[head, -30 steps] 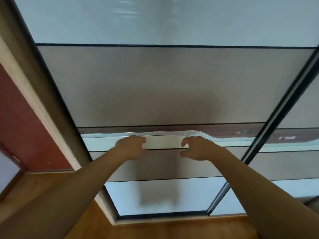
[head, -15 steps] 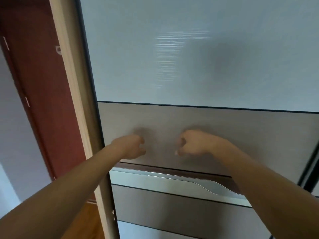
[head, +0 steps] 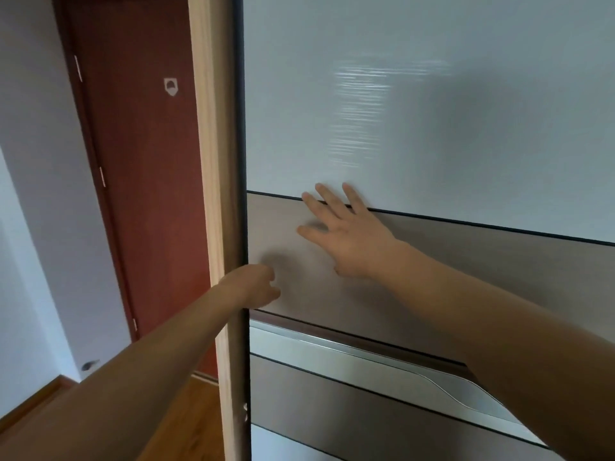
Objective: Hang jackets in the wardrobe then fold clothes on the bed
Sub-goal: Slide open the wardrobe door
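Head view, right hand (head: 352, 241): how are the fingers (head: 332, 201)?
– Spread, flat on the door (head: 432, 128), tips over its panel seam.
– Left hand (head: 253, 286)?
– Curled at the door's left edge; whether it grips, I cannot tell. Handle (head: 366, 359) lies below both hands.

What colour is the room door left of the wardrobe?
Reddish-brown door, clearest in the head view.
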`<state>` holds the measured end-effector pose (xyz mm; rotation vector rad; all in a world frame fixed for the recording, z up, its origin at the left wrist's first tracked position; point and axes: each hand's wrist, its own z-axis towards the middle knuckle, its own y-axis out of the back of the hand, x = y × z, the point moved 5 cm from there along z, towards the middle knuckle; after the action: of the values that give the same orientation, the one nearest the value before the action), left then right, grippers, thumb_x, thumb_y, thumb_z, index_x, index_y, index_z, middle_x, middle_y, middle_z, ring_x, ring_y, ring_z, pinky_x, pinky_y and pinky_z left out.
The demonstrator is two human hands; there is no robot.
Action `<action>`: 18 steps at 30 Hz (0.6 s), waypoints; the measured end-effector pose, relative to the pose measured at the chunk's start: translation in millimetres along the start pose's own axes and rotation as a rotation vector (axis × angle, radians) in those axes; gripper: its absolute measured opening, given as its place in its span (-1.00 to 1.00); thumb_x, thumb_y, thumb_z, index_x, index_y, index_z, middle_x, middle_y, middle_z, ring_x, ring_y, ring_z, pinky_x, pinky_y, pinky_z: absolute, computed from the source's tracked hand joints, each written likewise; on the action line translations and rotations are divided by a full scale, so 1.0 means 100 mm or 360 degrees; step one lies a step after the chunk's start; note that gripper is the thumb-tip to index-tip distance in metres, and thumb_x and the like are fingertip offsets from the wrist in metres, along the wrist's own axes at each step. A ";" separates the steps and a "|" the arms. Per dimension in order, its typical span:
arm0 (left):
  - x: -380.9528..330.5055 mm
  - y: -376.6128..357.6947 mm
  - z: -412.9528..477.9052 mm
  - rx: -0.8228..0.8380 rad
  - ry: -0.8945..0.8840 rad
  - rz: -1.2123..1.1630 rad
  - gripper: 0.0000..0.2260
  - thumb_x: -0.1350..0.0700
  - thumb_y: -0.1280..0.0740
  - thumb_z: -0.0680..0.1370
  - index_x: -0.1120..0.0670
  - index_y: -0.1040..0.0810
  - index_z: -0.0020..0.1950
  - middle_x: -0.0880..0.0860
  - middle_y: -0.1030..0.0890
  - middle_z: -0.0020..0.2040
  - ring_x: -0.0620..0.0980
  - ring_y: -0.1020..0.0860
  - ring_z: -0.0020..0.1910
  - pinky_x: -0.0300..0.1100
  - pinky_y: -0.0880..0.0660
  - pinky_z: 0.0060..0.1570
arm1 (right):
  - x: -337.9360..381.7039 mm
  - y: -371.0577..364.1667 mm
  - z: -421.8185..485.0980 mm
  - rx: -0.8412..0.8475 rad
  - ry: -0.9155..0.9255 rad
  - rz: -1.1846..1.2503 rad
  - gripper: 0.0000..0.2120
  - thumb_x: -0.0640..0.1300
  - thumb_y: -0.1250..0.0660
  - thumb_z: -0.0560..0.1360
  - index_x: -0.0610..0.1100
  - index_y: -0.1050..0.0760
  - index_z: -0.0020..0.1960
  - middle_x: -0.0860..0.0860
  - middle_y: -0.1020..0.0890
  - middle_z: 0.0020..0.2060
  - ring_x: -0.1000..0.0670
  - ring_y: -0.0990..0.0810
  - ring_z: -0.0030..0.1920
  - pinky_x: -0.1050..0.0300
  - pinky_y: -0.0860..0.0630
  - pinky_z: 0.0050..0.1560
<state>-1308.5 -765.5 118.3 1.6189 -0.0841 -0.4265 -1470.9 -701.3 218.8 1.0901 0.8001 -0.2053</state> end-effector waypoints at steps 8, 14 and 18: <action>0.12 -0.07 0.34 0.0039 -0.0061 -0.0028 -0.62 0.08 -0.24 0.63 0.10 -0.46 0.45 0.10 -0.55 0.33 0.09 -0.53 0.26 -0.13 -0.44 0.17 | -0.11 -0.29 0.23 0.0010 -0.0116 -0.0318 -0.24 -0.11 -0.26 0.61 0.06 0.09 0.65 -0.19 0.36 0.60 -0.24 0.35 0.60 -0.44 0.23 0.51; 0.23 -0.03 0.51 0.0057 0.0043 0.0083 -0.71 0.02 -0.21 0.65 0.19 -0.60 0.15 0.12 -0.61 0.05 0.12 -0.60 0.06 -0.14 -0.44 -0.05 | -0.21 -0.40 0.17 -0.0021 -0.0116 -0.0341 -0.20 -0.09 -0.28 0.62 0.11 0.16 0.65 -0.14 0.37 0.60 -0.20 0.34 0.61 -0.41 0.24 0.53; 0.29 -0.06 0.54 0.0017 0.0065 0.0026 -0.77 0.10 -0.23 0.69 0.23 -0.59 0.15 0.08 -0.63 0.06 0.09 -0.61 0.10 -0.12 -0.53 0.10 | -0.28 -0.45 0.04 -0.0022 -0.0135 -0.0319 -0.18 -0.13 -0.26 0.59 0.05 0.19 0.66 -0.12 0.36 0.61 -0.19 0.33 0.61 -0.42 0.23 0.52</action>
<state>-1299.9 -825.4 104.3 1.6354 -0.0685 -0.3811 -1512.5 -732.4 206.1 0.9817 0.8328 -0.4118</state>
